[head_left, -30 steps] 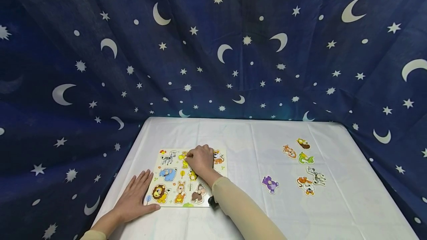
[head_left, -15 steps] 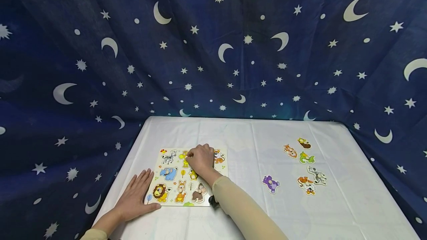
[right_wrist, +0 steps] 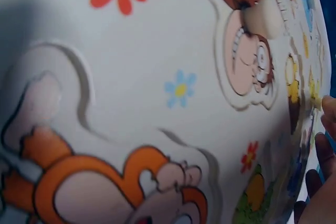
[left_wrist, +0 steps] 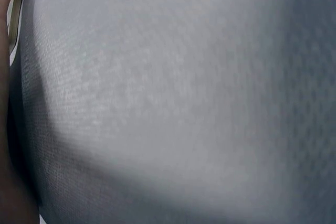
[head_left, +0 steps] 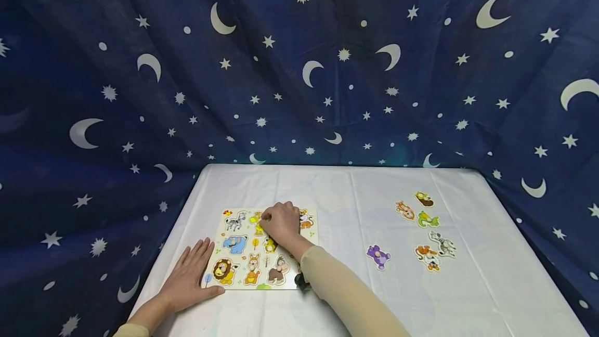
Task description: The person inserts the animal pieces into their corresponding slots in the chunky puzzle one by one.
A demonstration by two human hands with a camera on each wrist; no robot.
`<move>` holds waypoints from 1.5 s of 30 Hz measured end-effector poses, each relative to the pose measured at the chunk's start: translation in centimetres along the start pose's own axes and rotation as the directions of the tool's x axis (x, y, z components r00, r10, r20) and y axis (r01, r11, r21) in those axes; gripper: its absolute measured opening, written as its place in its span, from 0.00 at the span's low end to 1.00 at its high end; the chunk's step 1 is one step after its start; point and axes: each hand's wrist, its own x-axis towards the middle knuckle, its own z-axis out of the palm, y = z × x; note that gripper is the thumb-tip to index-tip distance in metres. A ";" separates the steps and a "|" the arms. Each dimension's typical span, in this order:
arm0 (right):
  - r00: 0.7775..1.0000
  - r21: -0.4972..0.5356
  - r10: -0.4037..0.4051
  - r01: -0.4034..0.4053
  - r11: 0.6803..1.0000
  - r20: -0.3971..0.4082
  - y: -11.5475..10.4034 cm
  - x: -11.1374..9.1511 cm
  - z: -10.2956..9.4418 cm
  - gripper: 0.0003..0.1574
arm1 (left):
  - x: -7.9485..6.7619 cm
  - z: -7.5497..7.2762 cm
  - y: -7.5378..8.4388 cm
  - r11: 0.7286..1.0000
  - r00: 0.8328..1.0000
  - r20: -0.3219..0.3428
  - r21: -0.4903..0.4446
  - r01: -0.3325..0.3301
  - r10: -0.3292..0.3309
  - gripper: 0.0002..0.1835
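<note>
A puzzle board (head_left: 248, 233) printed with animals lies at the table's front left. On its top row, my right hand (head_left: 283, 222) pinches the yellow giraffe piece (head_left: 259, 229) with thumb and fingertips, covering part of it. The right wrist view shows these fingers (right_wrist: 328, 116) at its right edge, by the giraffe's knob. Nearer that camera are a gorilla piece (right_wrist: 244, 72) with a wooden knob and a recess showing an orange monkey picture (right_wrist: 84, 187). My left hand (head_left: 189, 272) lies flat, fingers spread, along the board's left edge, thumb at the lower left corner.
Loose animal pieces lie on the white-clothed table (head_left: 337, 212) to the right: a purple one (head_left: 378, 257), a green one (head_left: 428, 219), a zebra (head_left: 442, 244), a tiger (head_left: 428, 258) and others. A dark star-and-moon curtain (head_left: 299, 92) surrounds the table.
The head view has shifted slightly. My right forearm has turned a little, while the fingertips stay at the giraffe piece. The left hand has not moved.
</note>
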 end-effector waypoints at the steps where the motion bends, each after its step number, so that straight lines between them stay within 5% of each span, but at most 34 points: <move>1: 1.000 0.011 -0.004 0.004 1.000 -0.002 0.0 0.0 -0.1 0.08 | 0.0 0.0 0.0 1.000 1.000 0.000 0.000 0.002 -0.002 0.65; 19: 0.999 0.134 -0.036 0.036 0.990 0.004 2.5 -0.2 -4.4 0.10 | -0.1 0.0 0.3 1.000 0.999 -0.043 0.001 -0.028 0.028 0.64; 34: 0.997 0.214 -0.019 0.035 0.976 -0.079 7.5 -1.1 -9.1 0.11 | 0.1 -0.2 -0.1 1.000 1.000 -0.020 -0.004 -0.018 0.018 0.65; 45: 0.984 0.219 0.081 -0.045 0.975 -0.158 12.8 -2.2 -13.0 0.12 | -0.3 0.4 -0.1 1.000 0.998 -0.049 0.003 -0.025 0.025 0.64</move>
